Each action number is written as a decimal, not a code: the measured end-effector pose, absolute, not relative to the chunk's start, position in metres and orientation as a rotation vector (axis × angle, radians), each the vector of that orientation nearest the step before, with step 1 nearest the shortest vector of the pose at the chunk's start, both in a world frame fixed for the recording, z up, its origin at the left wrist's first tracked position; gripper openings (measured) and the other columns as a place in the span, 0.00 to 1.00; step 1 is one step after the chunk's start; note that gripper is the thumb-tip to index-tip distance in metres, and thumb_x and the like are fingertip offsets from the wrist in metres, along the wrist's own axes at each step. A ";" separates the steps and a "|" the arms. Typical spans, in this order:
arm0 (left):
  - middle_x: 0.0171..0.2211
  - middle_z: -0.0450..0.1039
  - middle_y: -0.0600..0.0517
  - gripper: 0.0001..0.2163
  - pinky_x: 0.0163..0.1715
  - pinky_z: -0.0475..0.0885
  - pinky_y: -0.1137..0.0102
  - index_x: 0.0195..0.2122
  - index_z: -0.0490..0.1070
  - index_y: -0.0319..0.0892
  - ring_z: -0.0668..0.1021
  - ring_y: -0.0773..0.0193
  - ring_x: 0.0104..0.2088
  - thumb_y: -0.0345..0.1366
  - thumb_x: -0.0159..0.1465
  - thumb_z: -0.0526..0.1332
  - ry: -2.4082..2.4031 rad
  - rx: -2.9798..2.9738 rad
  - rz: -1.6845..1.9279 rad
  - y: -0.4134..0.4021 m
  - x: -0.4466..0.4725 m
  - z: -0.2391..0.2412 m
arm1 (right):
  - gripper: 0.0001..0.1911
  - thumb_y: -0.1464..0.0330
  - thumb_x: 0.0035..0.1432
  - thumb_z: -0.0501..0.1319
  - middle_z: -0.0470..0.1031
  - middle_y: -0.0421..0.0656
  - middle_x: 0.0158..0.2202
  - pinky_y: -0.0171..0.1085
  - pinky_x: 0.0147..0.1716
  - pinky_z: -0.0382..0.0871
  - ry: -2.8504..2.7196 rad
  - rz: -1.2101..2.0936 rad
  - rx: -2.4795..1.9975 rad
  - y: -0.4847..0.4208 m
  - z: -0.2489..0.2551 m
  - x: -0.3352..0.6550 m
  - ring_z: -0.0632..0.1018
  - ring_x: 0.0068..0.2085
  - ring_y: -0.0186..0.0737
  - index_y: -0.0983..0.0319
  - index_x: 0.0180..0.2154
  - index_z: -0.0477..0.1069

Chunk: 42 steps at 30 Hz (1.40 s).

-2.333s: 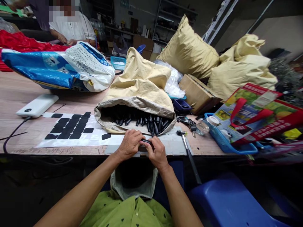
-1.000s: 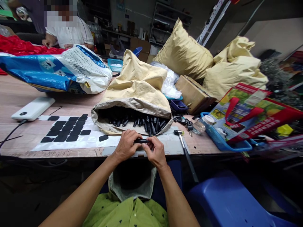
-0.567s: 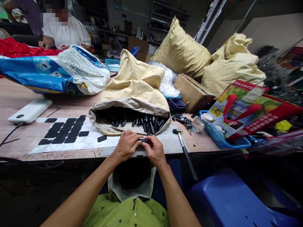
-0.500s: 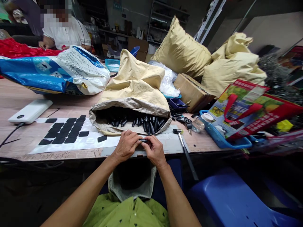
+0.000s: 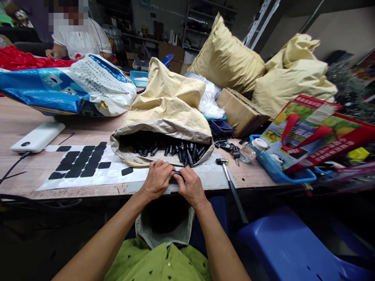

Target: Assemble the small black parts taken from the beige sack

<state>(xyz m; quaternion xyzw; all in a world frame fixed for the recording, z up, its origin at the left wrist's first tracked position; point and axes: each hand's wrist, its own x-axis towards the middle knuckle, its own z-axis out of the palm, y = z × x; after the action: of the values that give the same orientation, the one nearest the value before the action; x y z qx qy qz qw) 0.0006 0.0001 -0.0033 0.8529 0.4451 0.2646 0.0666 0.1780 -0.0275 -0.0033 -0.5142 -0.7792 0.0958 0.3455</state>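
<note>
My left hand (image 5: 157, 180) and my right hand (image 5: 191, 185) meet at the table's front edge. Both are closed on one small black rod-shaped part (image 5: 178, 173); fingers cover much of it, so its exact kind does not show. Just beyond them lies a cream sack (image 5: 172, 105), its mouth towards me, with many similar black rod-shaped parts (image 5: 187, 154) inside. Under my hands, in my lap, a second sack (image 5: 178, 237) gapes with a dark interior. Right of my right hand, a small hammer (image 5: 231, 187) rests with its handle over the edge.
Black rounded pads (image 5: 76, 164) lie on a white sheet at left, near a white power bank (image 5: 38, 136). A blue tray (image 5: 272, 171) holds a printed bag (image 5: 310, 136) at right. Beside me is a blue chair (image 5: 293, 246). Across the table sits a person (image 5: 82, 43).
The black part has tilted slightly between my fingers, and my right fingers have closed further over it. The camera view has shifted a little; other things stay put.
</note>
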 end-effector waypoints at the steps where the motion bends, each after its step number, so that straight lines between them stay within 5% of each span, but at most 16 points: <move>1: 0.40 0.76 0.50 0.09 0.48 0.57 0.55 0.43 0.73 0.44 0.70 0.54 0.45 0.35 0.72 0.53 1.358 2.571 0.800 0.000 0.001 -0.004 | 0.08 0.66 0.69 0.56 0.70 0.44 0.34 0.39 0.40 0.65 -2.033 0.217 -1.345 -0.027 -0.003 0.177 0.71 0.39 0.44 0.59 0.36 0.69; 10: 0.39 0.77 0.49 0.07 0.51 0.55 0.52 0.39 0.75 0.45 0.69 0.50 0.48 0.31 0.67 0.56 1.463 2.563 0.812 -0.007 0.004 0.001 | 0.11 0.68 0.66 0.56 0.69 0.45 0.31 0.41 0.37 0.61 -2.009 0.072 -1.370 -0.026 -0.006 0.166 0.68 0.36 0.45 0.59 0.29 0.66; 22: 0.40 0.77 0.51 0.09 0.51 0.55 0.53 0.43 0.75 0.47 0.69 0.53 0.47 0.37 0.71 0.55 1.385 2.478 0.878 -0.005 0.001 0.002 | 0.08 0.65 0.63 0.63 0.74 0.45 0.38 0.41 0.43 0.68 -1.979 0.330 -1.258 -0.029 0.001 0.179 0.73 0.41 0.45 0.60 0.42 0.72; 42: 0.40 0.77 0.52 0.10 0.51 0.55 0.56 0.45 0.76 0.48 0.70 0.55 0.46 0.38 0.71 0.55 1.285 2.452 0.876 -0.007 -0.002 0.005 | 0.06 0.70 0.58 0.63 0.70 0.41 0.33 0.37 0.36 0.68 -1.847 0.513 -1.251 -0.030 0.001 0.184 0.73 0.35 0.39 0.60 0.40 0.73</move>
<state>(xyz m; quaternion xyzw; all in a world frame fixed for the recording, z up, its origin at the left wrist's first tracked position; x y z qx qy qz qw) -0.0024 -0.0069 0.0051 0.8385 0.4394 0.2996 0.1186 0.1836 -0.0295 0.0013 -0.4976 -0.7346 0.2041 0.4136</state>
